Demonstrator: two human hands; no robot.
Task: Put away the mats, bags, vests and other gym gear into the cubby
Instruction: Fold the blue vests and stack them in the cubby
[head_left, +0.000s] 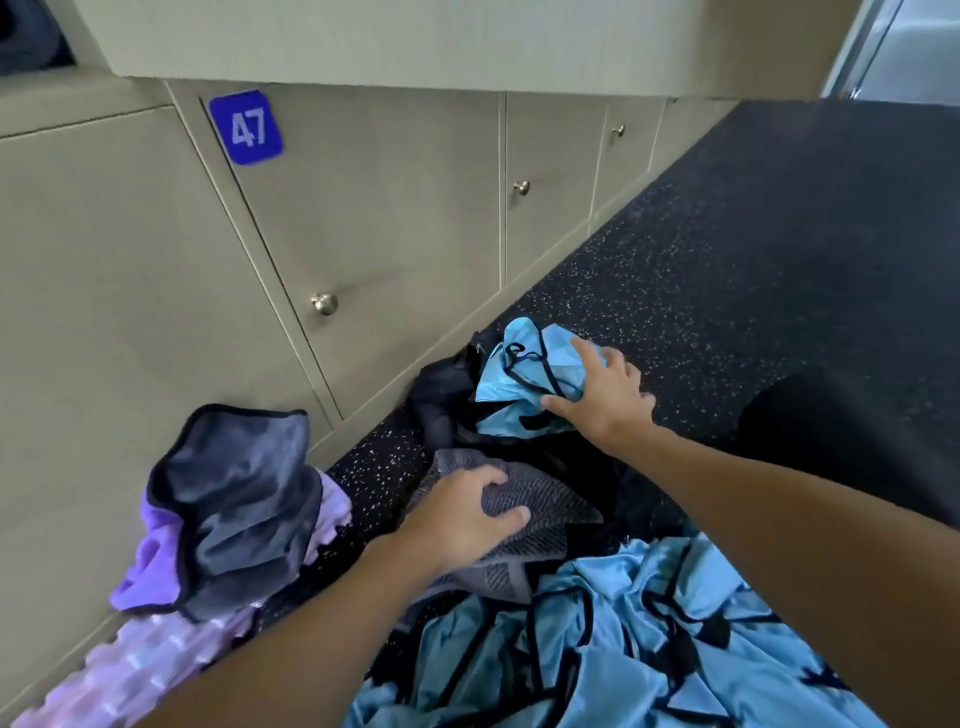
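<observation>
Fingers (491, 478) of your left hand (457, 517) pinch the grey towel (550, 501); your right hand (605, 397) clutches a blue vest (519, 376) — dark gear (441, 400) beneath it is indistinct.

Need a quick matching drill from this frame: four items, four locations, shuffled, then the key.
Items:
1. left hand
2. right hand
3. blue 47 plate
4. dark purple-lined cloth

Locations:
A. on a cabinet door
B. draped over the lilac ribbed roll
C. gripping the grey cloth
D. grasping the light-blue vest bundle

Pairs: 1-C, 2-D, 3-A, 4-B
</observation>
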